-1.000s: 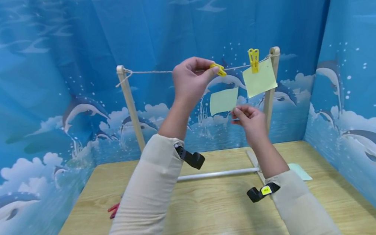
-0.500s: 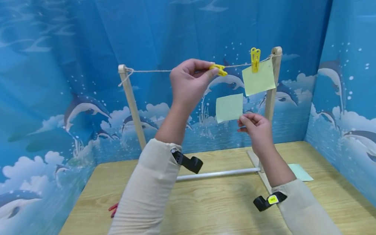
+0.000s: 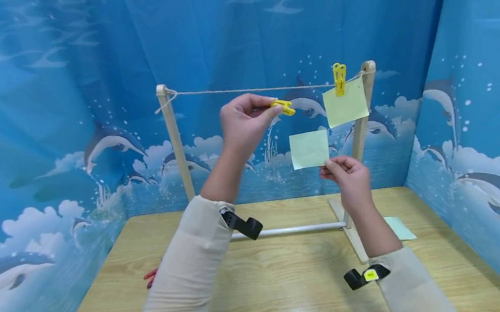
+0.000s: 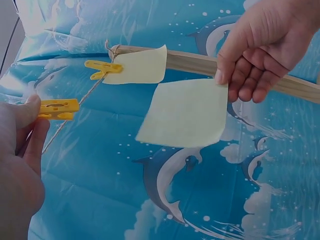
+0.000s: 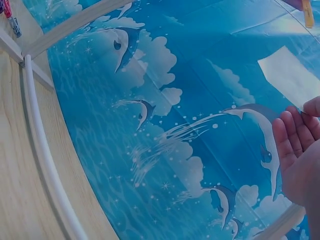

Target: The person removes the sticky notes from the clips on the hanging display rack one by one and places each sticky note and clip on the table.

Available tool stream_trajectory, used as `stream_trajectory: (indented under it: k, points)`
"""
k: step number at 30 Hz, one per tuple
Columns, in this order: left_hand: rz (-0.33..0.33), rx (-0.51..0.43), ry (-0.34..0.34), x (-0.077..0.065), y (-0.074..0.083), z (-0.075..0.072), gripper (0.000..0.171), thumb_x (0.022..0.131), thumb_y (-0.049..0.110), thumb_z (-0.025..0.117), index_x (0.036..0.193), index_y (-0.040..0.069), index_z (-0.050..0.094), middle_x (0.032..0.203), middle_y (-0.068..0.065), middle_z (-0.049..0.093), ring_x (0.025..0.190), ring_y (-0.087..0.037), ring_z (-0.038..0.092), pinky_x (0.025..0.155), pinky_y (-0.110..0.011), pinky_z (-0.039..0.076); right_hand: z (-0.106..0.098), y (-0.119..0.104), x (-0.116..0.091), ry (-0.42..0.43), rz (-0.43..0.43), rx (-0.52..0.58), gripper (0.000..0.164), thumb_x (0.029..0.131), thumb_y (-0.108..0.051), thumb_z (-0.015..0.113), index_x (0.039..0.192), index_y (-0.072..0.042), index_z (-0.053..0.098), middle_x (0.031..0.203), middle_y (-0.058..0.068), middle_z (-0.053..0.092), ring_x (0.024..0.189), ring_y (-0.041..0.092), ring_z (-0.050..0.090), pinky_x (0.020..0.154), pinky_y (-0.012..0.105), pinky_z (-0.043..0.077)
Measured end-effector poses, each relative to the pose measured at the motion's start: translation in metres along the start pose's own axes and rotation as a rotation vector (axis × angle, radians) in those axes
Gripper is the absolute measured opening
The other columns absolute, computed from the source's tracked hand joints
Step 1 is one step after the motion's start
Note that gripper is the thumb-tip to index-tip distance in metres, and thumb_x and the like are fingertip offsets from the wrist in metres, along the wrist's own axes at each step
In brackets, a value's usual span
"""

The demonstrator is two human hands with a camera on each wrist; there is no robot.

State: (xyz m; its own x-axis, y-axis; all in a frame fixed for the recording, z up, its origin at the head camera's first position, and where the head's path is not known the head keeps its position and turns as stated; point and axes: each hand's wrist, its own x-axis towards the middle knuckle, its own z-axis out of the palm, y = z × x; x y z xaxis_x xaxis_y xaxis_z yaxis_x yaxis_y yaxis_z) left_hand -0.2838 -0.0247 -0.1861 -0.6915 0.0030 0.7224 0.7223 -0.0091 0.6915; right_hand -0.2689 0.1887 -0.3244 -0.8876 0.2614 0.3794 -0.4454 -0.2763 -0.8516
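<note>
My left hand (image 3: 245,124) pinches a yellow clothespin (image 3: 283,107) between thumb and fingers, a little below the string (image 3: 244,90) in the head view. In my right hand (image 3: 352,179) a pale green square of paper (image 3: 309,150) is pinched by its lower right corner. That paper hangs in the air below the string, lower than the clothespin and to its right. Near the string's right end, a second yellow clothespin (image 3: 339,79) stands upright and clips another pale yellow-green paper (image 3: 346,104) to the string. The left wrist view shows the held clothespin (image 4: 59,108) apart from the held paper (image 4: 185,112).
The string runs between two wooden posts (image 3: 175,142), joined low down by a white rod (image 3: 298,229). A pale green paper (image 3: 399,228) lies on the wooden table (image 3: 279,282) at the right. Red clothespins (image 3: 151,276) lie left, partly behind the left sleeve.
My left hand has moved down and slightly left with its clothespin, away from the string. My right hand has lowered the paper and shifted it right, turning it more toward the head camera.
</note>
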Motion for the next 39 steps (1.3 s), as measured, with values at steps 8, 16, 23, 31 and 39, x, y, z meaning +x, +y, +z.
stream_trajectory:
  k: [8, 16, 23, 31, 39]
  points:
    - [-0.029, 0.000, -0.028, -0.011, -0.011, -0.011, 0.014, 0.082, 0.008, 0.078, 0.091, -0.002, 0.074, 0.093, -0.010, 0.071, 0.080, -0.018, 0.071, 0.075, -0.029, 0.059, -0.005, -0.003, -0.006, -0.010, -0.014, -0.018, 0.010, 0.090, -0.007, 0.070, 0.090, 0.002, 0.068, 0.079, 0.009, 0.071, 0.071, 0.016, 0.070, 0.070, 0.029, 0.060]
    - [-0.139, 0.025, -0.018, -0.021, -0.020, -0.021, 0.018, 0.081, 0.014, 0.080, 0.094, 0.002, 0.074, 0.094, -0.007, 0.072, 0.083, -0.017, 0.071, 0.077, -0.028, 0.058, -0.007, -0.005, -0.010, -0.010, -0.032, -0.032, 0.007, 0.090, -0.005, 0.069, 0.088, 0.002, 0.068, 0.078, 0.010, 0.071, 0.070, 0.016, 0.070, 0.068, 0.030, 0.060]
    - [-0.180, 0.059, -0.029, -0.028, -0.026, -0.028, 0.021, 0.080, 0.017, 0.081, 0.096, 0.005, 0.074, 0.095, -0.005, 0.072, 0.084, -0.018, 0.071, 0.078, -0.027, 0.058, -0.010, -0.005, -0.012, -0.011, -0.042, -0.038, 0.008, 0.089, -0.005, 0.070, 0.088, 0.002, 0.069, 0.077, 0.009, 0.072, 0.068, 0.016, 0.070, 0.065, 0.029, 0.060]
    - [-0.197, 0.042, -0.067, -0.038, -0.036, -0.038, 0.023, 0.080, 0.015, 0.082, 0.098, 0.004, 0.073, 0.097, -0.006, 0.072, 0.086, -0.018, 0.071, 0.079, -0.029, 0.058, -0.014, -0.007, -0.013, -0.015, -0.035, -0.066, 0.008, 0.090, -0.006, 0.070, 0.088, 0.001, 0.069, 0.076, 0.008, 0.072, 0.068, 0.015, 0.070, 0.065, 0.029, 0.060]
    - [-0.170, 0.001, -0.085, -0.048, -0.047, -0.050, 0.025, 0.081, 0.012, 0.081, 0.101, 0.002, 0.070, 0.099, -0.010, 0.071, 0.089, -0.021, 0.071, 0.081, -0.031, 0.058, -0.019, -0.005, -0.018, -0.007, -0.024, -0.060, 0.005, 0.089, -0.005, 0.070, 0.087, 0.000, 0.070, 0.076, 0.009, 0.072, 0.067, 0.015, 0.069, 0.064, 0.028, 0.059]
